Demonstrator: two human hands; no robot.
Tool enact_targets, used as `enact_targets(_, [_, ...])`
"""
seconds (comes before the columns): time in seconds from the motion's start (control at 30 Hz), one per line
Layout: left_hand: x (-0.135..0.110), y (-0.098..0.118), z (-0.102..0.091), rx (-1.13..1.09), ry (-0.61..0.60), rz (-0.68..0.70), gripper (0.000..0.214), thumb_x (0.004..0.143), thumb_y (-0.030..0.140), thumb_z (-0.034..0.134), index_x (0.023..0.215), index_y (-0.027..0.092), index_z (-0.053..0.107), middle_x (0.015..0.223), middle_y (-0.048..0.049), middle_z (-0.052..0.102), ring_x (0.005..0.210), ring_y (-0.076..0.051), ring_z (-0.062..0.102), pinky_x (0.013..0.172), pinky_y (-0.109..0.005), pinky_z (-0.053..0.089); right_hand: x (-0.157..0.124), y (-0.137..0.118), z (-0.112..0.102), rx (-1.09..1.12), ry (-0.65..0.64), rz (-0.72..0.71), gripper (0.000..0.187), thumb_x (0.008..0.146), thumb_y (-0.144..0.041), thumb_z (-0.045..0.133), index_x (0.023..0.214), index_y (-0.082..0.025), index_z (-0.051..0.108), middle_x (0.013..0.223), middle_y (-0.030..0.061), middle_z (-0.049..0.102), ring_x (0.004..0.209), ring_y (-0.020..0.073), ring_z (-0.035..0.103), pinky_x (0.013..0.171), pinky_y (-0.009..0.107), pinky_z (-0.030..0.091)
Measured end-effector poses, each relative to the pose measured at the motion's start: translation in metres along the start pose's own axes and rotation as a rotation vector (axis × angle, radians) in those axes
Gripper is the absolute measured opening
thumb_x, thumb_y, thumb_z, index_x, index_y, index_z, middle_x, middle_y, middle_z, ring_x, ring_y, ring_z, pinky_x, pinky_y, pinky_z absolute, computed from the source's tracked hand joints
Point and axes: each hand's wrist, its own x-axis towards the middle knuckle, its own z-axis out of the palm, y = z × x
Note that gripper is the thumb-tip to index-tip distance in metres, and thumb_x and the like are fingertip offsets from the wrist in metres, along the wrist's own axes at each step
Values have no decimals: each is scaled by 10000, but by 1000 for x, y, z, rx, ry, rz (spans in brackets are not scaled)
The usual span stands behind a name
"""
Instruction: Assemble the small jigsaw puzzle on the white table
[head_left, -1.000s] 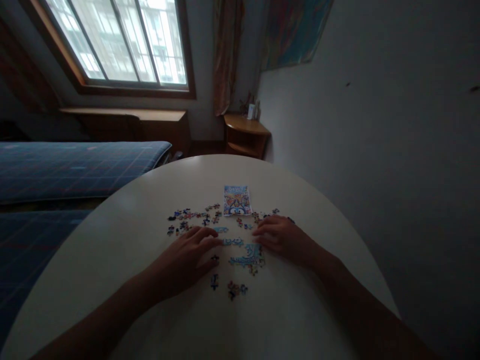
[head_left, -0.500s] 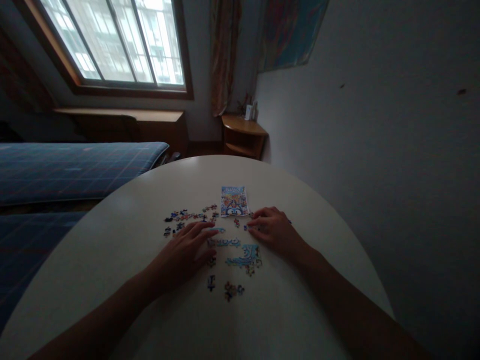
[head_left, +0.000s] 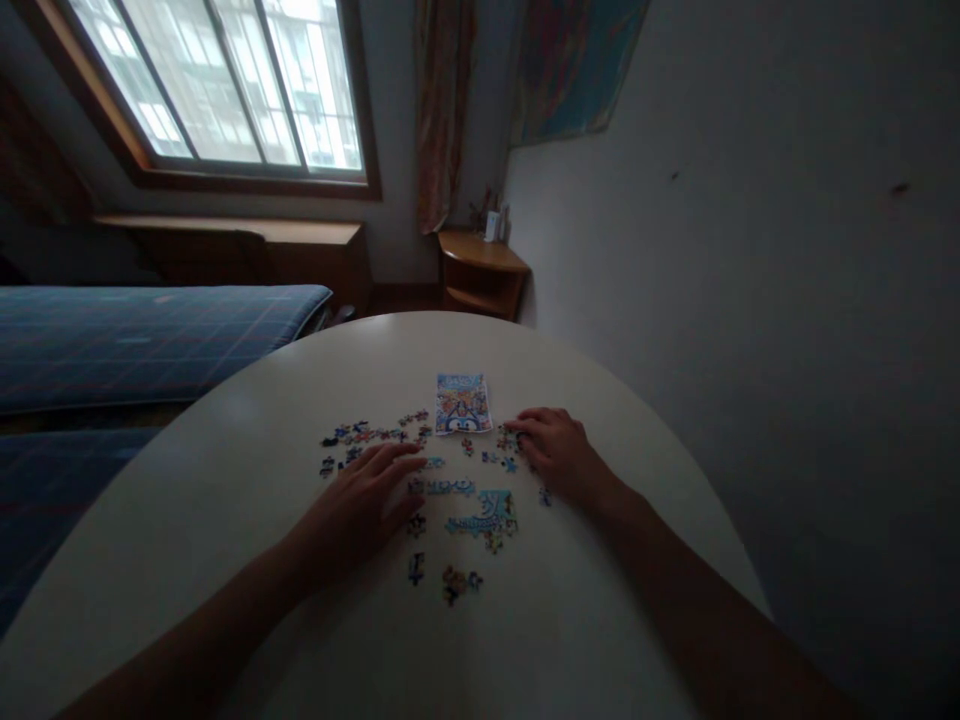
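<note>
Jigsaw pieces lie about on a round white table (head_left: 585,620). My left hand (head_left: 367,505) rests with fingers spread beside a joined strip of light-blue pieces (head_left: 451,487), partly covering pieces near its fingertips. My right hand (head_left: 559,450) reaches in from the right, fingers extended and slightly bent, its fingertips at a small group of loose pieces (head_left: 505,440). Between the hands sits a larger joined light-blue section (head_left: 491,512). A picture sheet (head_left: 463,403) with a penguin-like face lies beyond them. Whatever lies under the right fingers is hidden.
Several loose pieces (head_left: 364,433) are scattered at the left, and a small brown cluster (head_left: 454,583) lies near me. One piece (head_left: 545,496) is by my right wrist. A wall (head_left: 750,300) rises at the right; a blue plaid mattress (head_left: 150,335) is at the left.
My right hand has shifted right and slightly away from me, uncovering a light-blue piece and another near the wrist. My left hand stays nearly still. The view has shifted slightly.
</note>
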Motion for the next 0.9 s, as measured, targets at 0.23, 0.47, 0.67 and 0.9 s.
enact_targets(0.23, [1,1,0,-6,15,10,330,967,335,517,1287,258,536,1382,-68,539,1283,-281,488,1058,-530,451,6,7,0,25,28,101,277,937,-246,528,1153,-253,703,1214,70,665,1142,247,548,973,416,388])
enact_targets(0.47, [2,2,0,-29,34,8,314,959,325,525,1265,258,555,1368,-61,553,1276,-276,499,1058,-531,451,26,-5,-12,-20,-117,91,230,921,-334,584,1086,-297,739,1120,50,710,1073,232,595,918,369,417])
enact_targets(0.67, [2,1,1,-33,37,3,313,963,334,528,1265,256,553,1377,-61,545,1285,-272,490,1070,-530,442,50,-13,-26,-91,-292,161,170,809,-323,717,967,-291,771,1057,57,725,1024,267,636,890,410,412])
enact_targets(0.9, [2,4,0,-32,42,-7,296,959,320,524,1248,271,568,1378,-48,549,1277,-271,503,1049,-518,466,60,-13,-26,-114,-390,152,103,810,-293,724,888,-230,741,978,61,742,958,252,661,848,380,413])
